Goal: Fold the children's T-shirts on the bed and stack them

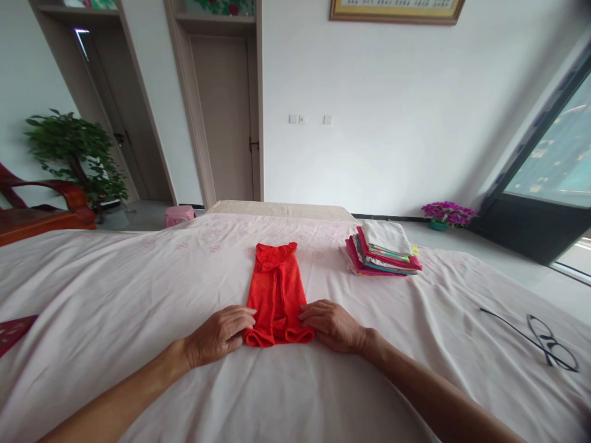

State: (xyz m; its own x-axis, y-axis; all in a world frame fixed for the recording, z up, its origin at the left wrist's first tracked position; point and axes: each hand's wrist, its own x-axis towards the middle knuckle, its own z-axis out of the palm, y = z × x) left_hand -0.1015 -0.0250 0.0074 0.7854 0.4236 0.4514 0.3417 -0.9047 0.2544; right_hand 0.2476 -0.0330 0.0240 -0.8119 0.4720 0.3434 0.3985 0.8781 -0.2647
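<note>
A red garment [286,289], narrowed into a long strip with its sides turned in to the middle, lies on the pale sheet in front of me. At its lower left edge, my left hand [221,332] has its fingers closed on the cloth. My right hand [335,326] grips the opposite edge at about the same height. The near hem is curled up between the two hands. Both thumbs are mostly hidden.
To the right stands a stack of folded cloths [383,252], a white one on top. Black-framed glasses [547,344] lie farther right on the sheet [369,381]. A dark red item [16,332] sits at the left edge. Beyond the sheet is a pink stool [179,215].
</note>
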